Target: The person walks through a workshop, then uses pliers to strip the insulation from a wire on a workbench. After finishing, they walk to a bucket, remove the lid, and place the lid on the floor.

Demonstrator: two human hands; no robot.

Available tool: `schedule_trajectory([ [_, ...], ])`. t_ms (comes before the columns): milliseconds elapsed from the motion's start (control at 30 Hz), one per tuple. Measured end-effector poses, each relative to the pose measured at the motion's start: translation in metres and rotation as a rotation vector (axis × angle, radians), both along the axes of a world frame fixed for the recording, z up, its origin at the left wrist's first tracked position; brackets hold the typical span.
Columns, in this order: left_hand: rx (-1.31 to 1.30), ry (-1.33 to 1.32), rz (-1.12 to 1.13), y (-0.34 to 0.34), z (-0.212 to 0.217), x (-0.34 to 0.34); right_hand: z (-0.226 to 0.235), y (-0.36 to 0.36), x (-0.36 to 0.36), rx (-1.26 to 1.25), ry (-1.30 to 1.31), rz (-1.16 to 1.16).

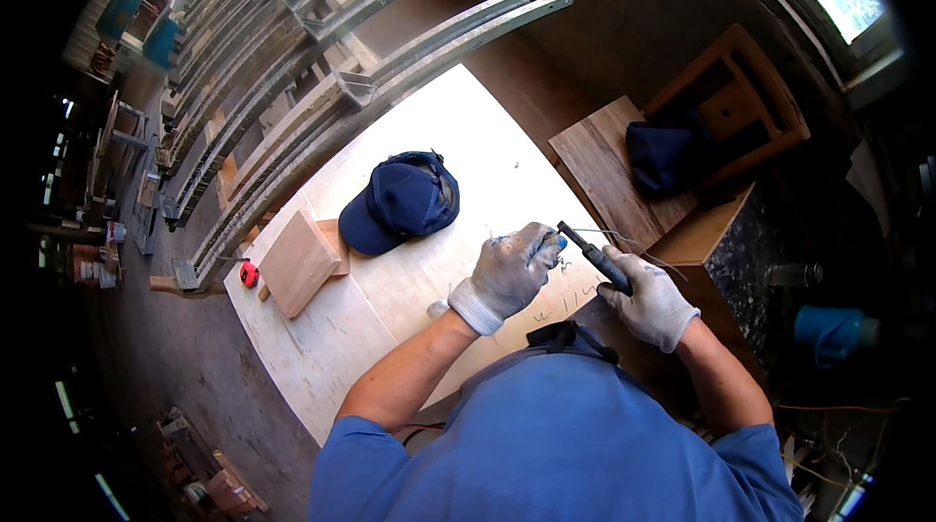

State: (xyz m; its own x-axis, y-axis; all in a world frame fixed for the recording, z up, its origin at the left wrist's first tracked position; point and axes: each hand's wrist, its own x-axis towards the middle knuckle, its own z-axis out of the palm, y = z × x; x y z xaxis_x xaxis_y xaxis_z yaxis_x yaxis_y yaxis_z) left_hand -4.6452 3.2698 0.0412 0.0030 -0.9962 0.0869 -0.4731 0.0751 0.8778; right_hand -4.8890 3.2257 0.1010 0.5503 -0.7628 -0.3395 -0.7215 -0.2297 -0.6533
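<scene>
The pale plywood sheet (487,132) lies bare toward the upper middle of the frame and along its lower left. At centre, a dark blue cloth cap (402,200) and a small wooden block (298,262) stand in the way; long grey metal rails (322,93) close off the upper left.

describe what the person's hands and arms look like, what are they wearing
Both the left hand and the right hand wear light grey knit work gloves with ribbed cuffs, smudged with dirt. The forearms are bare, and short blue sleeves cover the upper arms.

Head cam looks steeply down, close over plywood table (390,308) (fisheye).
</scene>
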Motion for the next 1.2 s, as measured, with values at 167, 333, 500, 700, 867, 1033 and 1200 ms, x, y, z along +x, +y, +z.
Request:
schedule_trajectory([
  [167,-0.013,-0.058,-0.017,-0.002,-0.001,0.000,0.003,-0.004,0.000,0.107,0.015,0.019],
  [333,0.000,-0.056,-0.016,-0.002,-0.001,-0.001,0.001,-0.003,0.000,0.090,0.005,0.009],
  [500,-0.021,-0.079,-0.011,-0.003,-0.001,-0.002,0.009,-0.004,0.003,0.188,0.000,-0.021],
  [700,-0.070,-0.200,-0.047,-0.002,0.003,-0.001,0.008,-0.009,0.002,0.456,0.054,-0.032],
  [867,-0.086,-0.174,-0.074,-0.002,0.002,-0.005,-0.020,-0.005,-0.013,0.417,-0.051,0.037],
  [1033,0.000,-0.223,-0.137,0.000,0.002,-0.004,-0.033,-0.004,-0.020,0.644,-0.166,-0.013],
  [1200,0.068,-0.275,-0.193,0.001,0.005,0.000,-0.020,-0.001,-0.014,0.802,-0.247,-0.107],
])
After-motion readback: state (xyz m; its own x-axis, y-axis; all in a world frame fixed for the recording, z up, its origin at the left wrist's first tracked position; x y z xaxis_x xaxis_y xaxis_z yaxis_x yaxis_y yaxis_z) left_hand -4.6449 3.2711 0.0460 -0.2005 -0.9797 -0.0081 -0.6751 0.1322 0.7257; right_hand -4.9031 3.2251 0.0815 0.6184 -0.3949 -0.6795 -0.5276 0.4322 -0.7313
